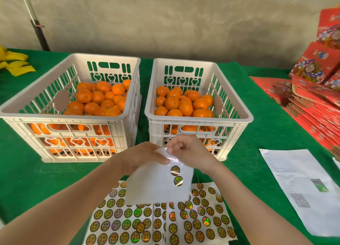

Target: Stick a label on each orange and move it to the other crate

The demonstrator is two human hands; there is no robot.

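Two white slotted crates stand side by side on the green table, the left crate (60, 114) and the right crate (239, 114), each holding several oranges (100, 99) (184, 105). In front of them my left hand (141, 157) holds up a nearly bare white label sheet (158, 184) with two round holographic labels (175, 174) left on it. My right hand (187, 151) pinches at the sheet's top edge, where a label is hard to make out. Full sheets of labels (158, 222) lie flat below my hands.
A printed paper (301, 189) with a QR code lies at the right. Stacks of flat red cartons (312, 105) fill the far right. Yellow cloth (14, 64) sits at the far left, with a dark pole (39, 35) against the wall behind.
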